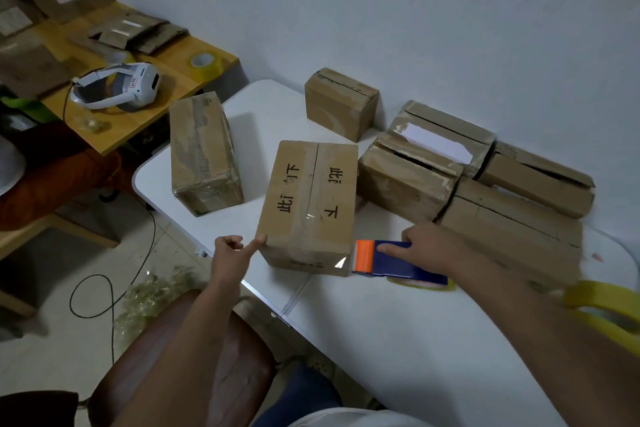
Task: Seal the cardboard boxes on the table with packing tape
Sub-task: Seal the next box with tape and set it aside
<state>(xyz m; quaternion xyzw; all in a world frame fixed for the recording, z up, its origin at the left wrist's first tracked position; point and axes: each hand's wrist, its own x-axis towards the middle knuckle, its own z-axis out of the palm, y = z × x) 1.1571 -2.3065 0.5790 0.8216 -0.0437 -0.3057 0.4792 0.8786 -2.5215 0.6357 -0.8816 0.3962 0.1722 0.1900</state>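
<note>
Fingers (393, 247) of right hand (429, 246) clasped tape dispenser (398, 258) beside marked box (311, 204); left hand (230, 253) curled, forefinger touching its corner; seam taped; slit boxes (485, 184) beyond right fingers unsealed.

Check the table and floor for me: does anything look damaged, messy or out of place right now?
Yes. On the right, the box with the white label and its neighbours have gaping top flaps and torn, ragged tape. The tall box on the left is wrapped in wrinkled old tape. A heap of crumpled clear tape scraps litters the floor beside the table.
</note>
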